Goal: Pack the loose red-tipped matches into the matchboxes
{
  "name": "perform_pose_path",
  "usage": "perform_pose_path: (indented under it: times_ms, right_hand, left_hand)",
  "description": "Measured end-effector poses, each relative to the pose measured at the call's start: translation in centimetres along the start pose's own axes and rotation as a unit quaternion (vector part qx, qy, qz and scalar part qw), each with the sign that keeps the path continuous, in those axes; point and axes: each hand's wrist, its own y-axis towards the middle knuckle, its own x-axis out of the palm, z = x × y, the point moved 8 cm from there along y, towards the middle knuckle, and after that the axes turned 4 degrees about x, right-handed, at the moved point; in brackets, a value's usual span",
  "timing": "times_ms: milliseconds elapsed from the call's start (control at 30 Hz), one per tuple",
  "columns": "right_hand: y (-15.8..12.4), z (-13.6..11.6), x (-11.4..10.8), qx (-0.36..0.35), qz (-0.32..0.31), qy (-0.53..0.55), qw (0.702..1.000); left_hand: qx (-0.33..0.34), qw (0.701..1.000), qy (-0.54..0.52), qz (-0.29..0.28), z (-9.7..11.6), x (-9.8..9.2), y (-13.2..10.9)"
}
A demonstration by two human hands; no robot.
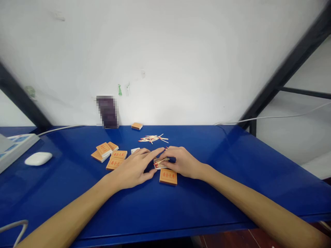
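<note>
A small white matchbox tray (160, 167) with red-headed matches in it lies on the blue table between my hands. My left hand (137, 167) brackets it, with the thumb at its near left corner and the index finger stretched along its far side. Over the tray's right part, my right hand (182, 159) is closed in a pinch on matches (163, 160); its fingers hide part of the tray. Just in front lies an orange matchbox cover (168, 176) with red characters. Loose matches (153, 138) form a pile beyond my hands.
Several orange matchboxes (103, 149) lie in a cluster left of my left hand, beside a small white piece (134, 150). Another matchbox (137, 126) sits near the wall. A white earbud case (38, 158) and a white box (19, 148) are at the left. Cables run along the back.
</note>
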Motion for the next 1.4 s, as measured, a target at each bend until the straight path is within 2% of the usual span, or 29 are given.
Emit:
perform_pose_path:
  times_ms: [200,367,567,767,1133,1400]
  right_hand:
    - [-0.3,0.3,-0.8,-0.015,0.027,0.027,0.999]
    - [-0.7,1.4,-1.8,0.011,0.048,0.011,0.999]
    - [-1.0,1.7,-1.6,0.038,-0.021,-0.058,0.997]
    - [-1.1,1.2,-0.5,0.033,-0.075,-0.028,0.996]
    - [-1.1,0.9,-0.5,0.021,-0.062,0.007,0.998]
    - [-1.2,0.4,0.0,0.002,-0.074,0.003,0.997]
  left_hand:
    - [0.031,0.997,0.072,0.015,0.2,-0.2,0.0]
    - [0.018,0.997,0.073,0.015,-0.2,-0.3,0.1]
    - [0.026,0.997,0.066,0.019,-0.3,-0.2,0.0]
    - [0.031,0.998,0.055,0.009,-0.3,0.0,0.0]
    - [0.04,0.998,0.047,-0.002,0.3,-0.3,0.1]
    - [0.092,0.992,0.083,-0.024,0.9,0.0,0.0]
